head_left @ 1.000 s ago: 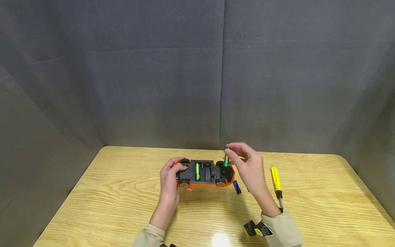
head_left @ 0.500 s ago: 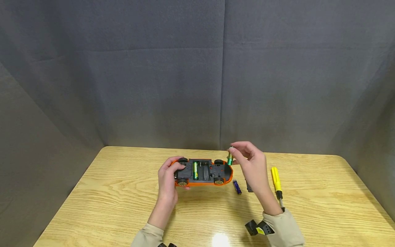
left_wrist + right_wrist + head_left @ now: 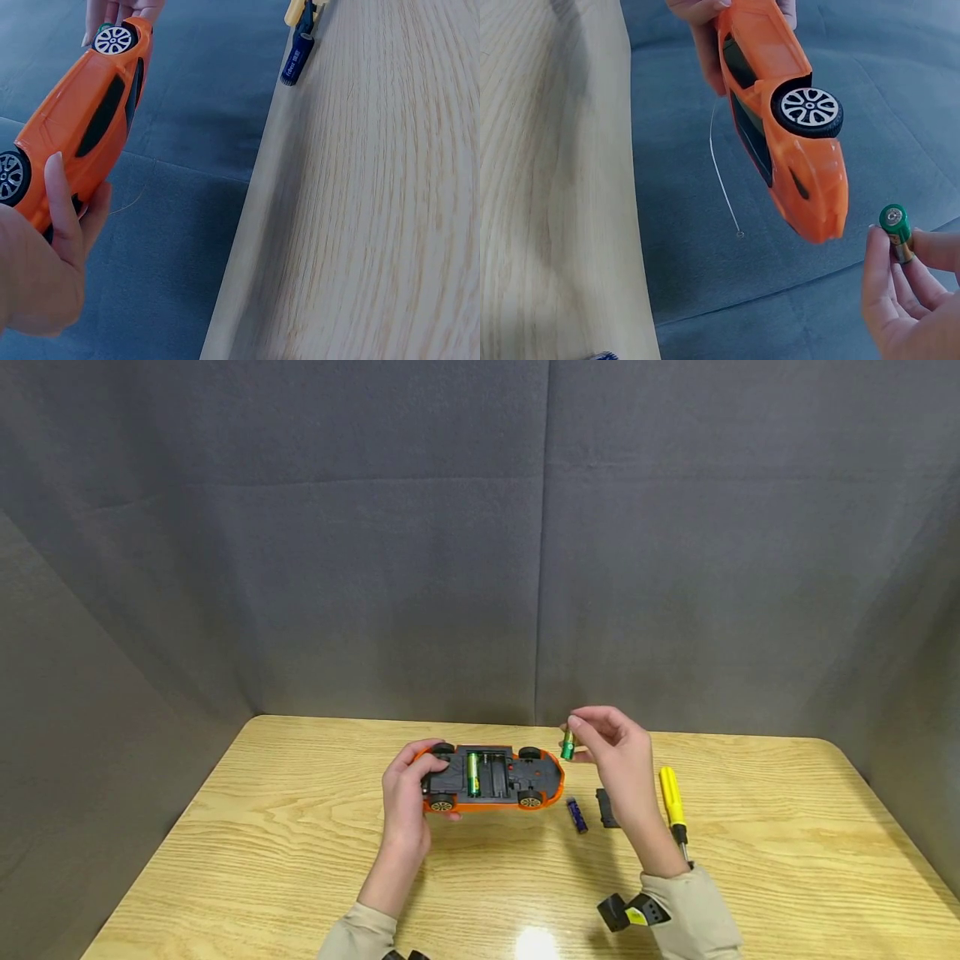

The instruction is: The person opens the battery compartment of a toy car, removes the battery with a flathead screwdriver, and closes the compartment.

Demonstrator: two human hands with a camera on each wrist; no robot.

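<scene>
My left hand (image 3: 407, 789) grips the rear or front end of an orange toy car (image 3: 534, 772), held above the table with its black underside facing the head camera. Its battery compartment lies uncovered; one green battery (image 3: 473, 774) sits in the left slot, and bare slots show beside it. Just off the car's right end, my right hand (image 3: 622, 760) pinches another green battery (image 3: 567, 745) between thumb and fingers. In the right wrist view this battery (image 3: 896, 229) is apart from the car, its flat end showing.
On the wooden table (image 3: 285, 827), a blue battery (image 3: 577, 815) lies below the car's right end. Beside it is a black plastic piece (image 3: 606, 808), partly behind my right wrist. A yellow-handled screwdriver (image 3: 672, 797) lies farther right. A thin wire (image 3: 718, 169) hangs by the car.
My right hand has drawn the green battery to the right, clear of the car's end. The car has shifted slightly left in my left hand. The black piece has come into view.
</scene>
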